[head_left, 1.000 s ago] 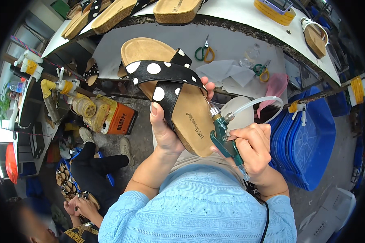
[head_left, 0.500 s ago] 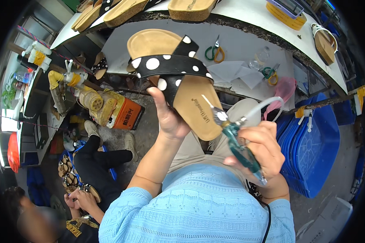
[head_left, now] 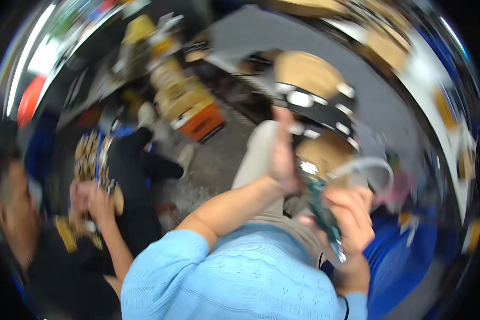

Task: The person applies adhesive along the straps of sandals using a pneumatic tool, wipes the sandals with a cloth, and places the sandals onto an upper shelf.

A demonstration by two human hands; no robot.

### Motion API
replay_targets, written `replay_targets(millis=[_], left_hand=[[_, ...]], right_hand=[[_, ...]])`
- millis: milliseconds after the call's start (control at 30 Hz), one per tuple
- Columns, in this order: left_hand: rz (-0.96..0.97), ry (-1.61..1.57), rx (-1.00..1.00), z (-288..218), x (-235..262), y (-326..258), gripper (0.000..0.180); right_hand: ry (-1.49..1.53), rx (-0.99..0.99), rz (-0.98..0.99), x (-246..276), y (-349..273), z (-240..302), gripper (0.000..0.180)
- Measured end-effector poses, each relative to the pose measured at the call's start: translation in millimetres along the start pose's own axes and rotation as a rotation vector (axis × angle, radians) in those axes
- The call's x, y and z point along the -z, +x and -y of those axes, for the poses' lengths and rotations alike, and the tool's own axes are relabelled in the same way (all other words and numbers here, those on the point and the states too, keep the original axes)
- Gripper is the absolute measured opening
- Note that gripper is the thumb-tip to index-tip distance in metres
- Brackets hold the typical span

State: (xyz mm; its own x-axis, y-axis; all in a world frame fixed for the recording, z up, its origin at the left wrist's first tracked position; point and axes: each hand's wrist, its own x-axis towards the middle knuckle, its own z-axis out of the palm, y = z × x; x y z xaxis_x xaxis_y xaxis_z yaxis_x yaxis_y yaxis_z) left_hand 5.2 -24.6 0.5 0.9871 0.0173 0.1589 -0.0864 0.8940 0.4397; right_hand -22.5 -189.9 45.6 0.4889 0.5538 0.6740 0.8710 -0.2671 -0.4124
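Observation:
The picture is badly motion-blurred. My left hand [head_left: 282,154] holds up a cork-soled sandal [head_left: 317,106] with a black strap dotted white. Its sole faces me at upper centre-right. My right hand [head_left: 346,213] sits just below the sandal and is closed on a green hand tool [head_left: 322,213] with a pale hose looping off to the right. The tool's tip lies near the lower end of the sole; contact cannot be told in the blur.
A grey workbench [head_left: 389,112] curves along the upper right with tan soles on it. An orange box [head_left: 202,120] stands on the floor left of my knee. Another person sits at lower left, hands [head_left: 90,200] on a sandal. Blue crates [head_left: 405,261] stand at right.
The view has swung hard to the left and blurred. The sandal and both hands now sit further right in the picture, and the seated person at left takes up more of it.

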Motion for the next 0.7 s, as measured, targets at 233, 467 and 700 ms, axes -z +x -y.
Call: replay_targets(millis=[233,467,700], left_hand=[[-0.079,-0.312,-0.035,-11.2,23.3,-29.6,0.08],[-0.139,-0.172,-0.141,-56.9,37.3,-54.4,0.117],[-0.042,-0.293,-0.106,-55.1,38.3,-37.5,0.128]], right_hand=[[0.04,-0.127,0.077,-25.6,-6.4,20.9,0.043],[0.153,0.144,0.215,-55.3,31.9,33.9,0.045],[0.138,0.182,0.118,-58.6,38.8,32.4,0.037]])
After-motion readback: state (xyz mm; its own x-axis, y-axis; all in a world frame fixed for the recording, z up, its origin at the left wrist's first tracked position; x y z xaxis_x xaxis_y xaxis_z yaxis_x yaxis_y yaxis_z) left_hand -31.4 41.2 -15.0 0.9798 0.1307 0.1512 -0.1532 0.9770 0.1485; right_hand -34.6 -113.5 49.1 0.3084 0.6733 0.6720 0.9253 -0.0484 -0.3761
